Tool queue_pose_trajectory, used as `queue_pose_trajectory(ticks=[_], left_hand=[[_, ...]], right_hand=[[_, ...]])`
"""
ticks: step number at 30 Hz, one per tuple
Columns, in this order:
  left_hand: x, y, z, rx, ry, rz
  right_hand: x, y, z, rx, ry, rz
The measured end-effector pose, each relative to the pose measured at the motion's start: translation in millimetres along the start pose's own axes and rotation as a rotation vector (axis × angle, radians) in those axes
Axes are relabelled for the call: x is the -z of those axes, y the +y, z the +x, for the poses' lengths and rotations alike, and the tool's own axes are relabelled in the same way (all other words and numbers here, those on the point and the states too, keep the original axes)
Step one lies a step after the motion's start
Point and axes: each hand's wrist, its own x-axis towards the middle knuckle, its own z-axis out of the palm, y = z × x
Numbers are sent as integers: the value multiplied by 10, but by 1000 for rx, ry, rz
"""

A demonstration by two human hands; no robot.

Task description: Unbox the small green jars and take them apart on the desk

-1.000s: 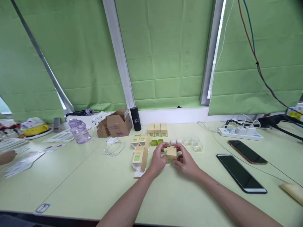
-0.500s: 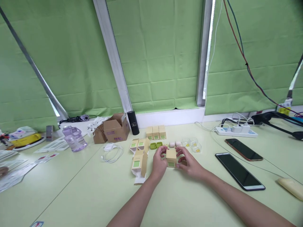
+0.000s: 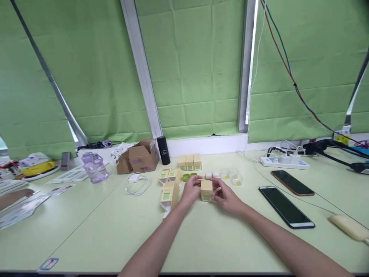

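A small tan carton with a green window (image 3: 206, 187) stands upright on the table between my hands. My right hand (image 3: 227, 197) grips its right side, the thumb low and the fingers higher up. Just left of the carton is my left hand (image 3: 189, 192), its fingers loosely bent and apart; contact with the carton cannot be made out. Behind that hand sit green cases (image 3: 186, 177), partly covered. To the left stand cartons with open white flaps (image 3: 170, 194). Three closed cartons (image 3: 189, 162) line up farther back. Pinkish-white small items (image 3: 211, 175) and clear round cases (image 3: 230, 175) lie behind my right hand.
Two phones (image 3: 286, 207) and a beige mouse-like object (image 3: 348, 227) lie at the right, before a power strip (image 3: 284, 163). A white cable (image 3: 138, 184), an open cardboard box (image 3: 143, 156), a black bottle (image 3: 163, 151) and a purple jug (image 3: 95, 168) stand left. Another person's hand (image 3: 17, 196) is far left.
My left hand has drawn slightly left, away from the carton. My right hand stays at the carton. The view has shifted a little, and more of the other person's hand shows.
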Motion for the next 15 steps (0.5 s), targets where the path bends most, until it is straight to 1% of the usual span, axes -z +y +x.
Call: queue_pose_trajectory(ticks=[7, 15], left_hand=[[31, -106, -116, -64, 24, -53], [72, -137, -147, -72, 32, 6]], right_hand=[[6, -25, 13, 6, -16, -18], [11, -8, 15, -13, -23, 20]])
